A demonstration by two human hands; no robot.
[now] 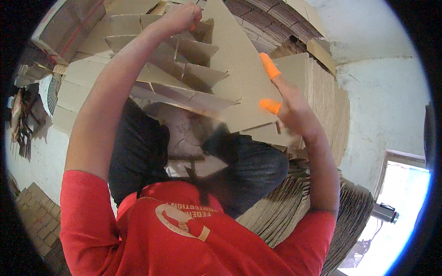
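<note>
A cardboard divider grid [184,73] of crossed, slotted strips stands in front of me. A long flat cardboard sheet [232,60] runs along its right side. My left hand [182,19] is closed over the far end of the grid; an orange finger cover shows beneath it, and what its fingers grip is hidden. At the sheet's right edge, my right hand [297,110] has its thumb and forefinger stretched apart, both in orange covers, with the tips against the cardboard. Its other fingers are mostly out of sight.
Stacked cardboard sheets [329,101] rise to the right, with another tall stack [340,221] below them. A cardboard box [69,27] stands at the far left. More bundled cardboard [271,16] lies at the back, near a pale wall [377,96]. My dark-clad knees flank the near side.
</note>
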